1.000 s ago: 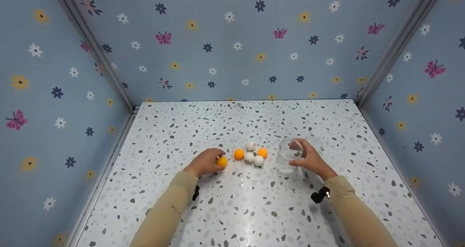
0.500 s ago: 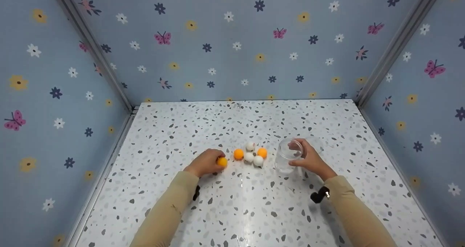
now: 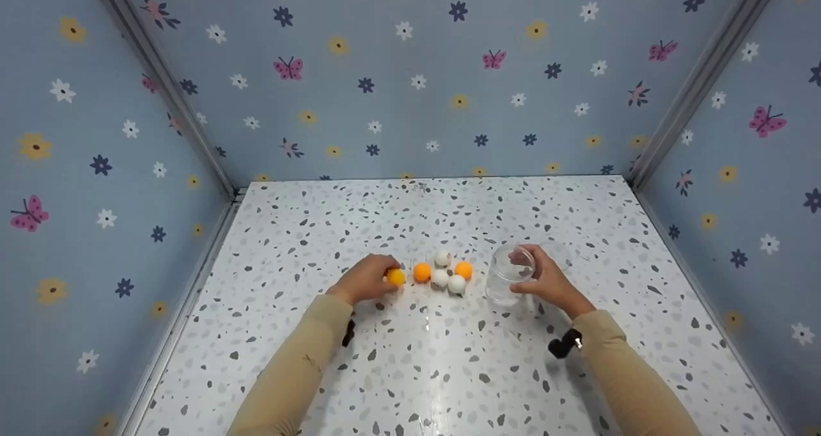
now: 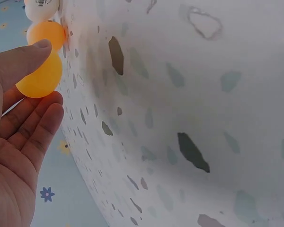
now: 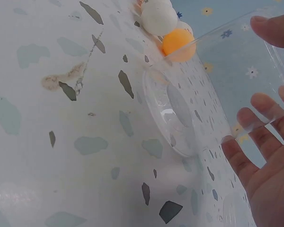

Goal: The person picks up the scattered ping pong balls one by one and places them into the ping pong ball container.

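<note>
Between thumb and fingers my left hand [image 3: 369, 278] pinches an orange ping-pong ball [image 3: 396, 277], close over the table left of the other balls. The left wrist view shows the thumb on one side of this orange ball [image 4: 40, 80] and the fingertips under it. My right hand [image 3: 549, 282] grips a clear plastic jar [image 3: 507, 279] around its side. The jar stands upright on the table, its mouth up, and is see-through with no ball inside. In the right wrist view, the jar's round base [image 5: 170, 113] rests on the speckled surface.
Between the hands lie loose ping-pong balls: an orange ball [image 3: 422, 272], another orange ball [image 3: 464, 269] and three white ones, including a white ball [image 3: 457, 285]. Patterned walls [image 3: 410, 90] enclose the speckled table [image 3: 423, 211] at the back and both sides.
My left hand has shifted slightly forward and right with the orange ball, away from where it was near the table surface. The right hand, the jar and the other balls have stayed in place.
</note>
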The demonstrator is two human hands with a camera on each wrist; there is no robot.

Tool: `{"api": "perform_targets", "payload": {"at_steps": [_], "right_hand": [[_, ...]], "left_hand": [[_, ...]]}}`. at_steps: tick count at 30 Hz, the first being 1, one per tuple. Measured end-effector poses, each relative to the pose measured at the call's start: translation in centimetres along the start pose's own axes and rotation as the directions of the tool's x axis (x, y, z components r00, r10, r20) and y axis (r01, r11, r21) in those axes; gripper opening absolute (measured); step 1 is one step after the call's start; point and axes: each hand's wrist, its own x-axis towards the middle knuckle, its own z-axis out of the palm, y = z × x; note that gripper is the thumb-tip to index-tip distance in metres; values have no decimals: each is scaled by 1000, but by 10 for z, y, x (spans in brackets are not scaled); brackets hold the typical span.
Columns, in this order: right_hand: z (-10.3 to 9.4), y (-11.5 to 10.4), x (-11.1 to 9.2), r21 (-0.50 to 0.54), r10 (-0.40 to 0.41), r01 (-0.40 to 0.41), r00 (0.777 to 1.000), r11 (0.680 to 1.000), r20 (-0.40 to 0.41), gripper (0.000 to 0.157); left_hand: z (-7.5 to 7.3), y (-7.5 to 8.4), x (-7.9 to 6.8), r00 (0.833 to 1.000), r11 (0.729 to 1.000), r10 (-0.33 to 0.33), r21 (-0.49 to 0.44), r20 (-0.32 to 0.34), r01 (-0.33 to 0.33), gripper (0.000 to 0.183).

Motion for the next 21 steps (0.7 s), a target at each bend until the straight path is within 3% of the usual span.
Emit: {"api": "perform_targets", "payload": {"at_steps": [9, 21], "right_hand": [[-1, 1, 0, -8, -1, 1, 1000, 1000, 11, 83], [-1, 1, -1, -5, -16, 16, 1000, 1000, 5, 81]], "left_hand": [[-11, 10, 3, 999, 998, 50, 26, -16, -50, 39], [-22, 19, 6, 999, 999, 49, 20, -25, -48, 41]]}}
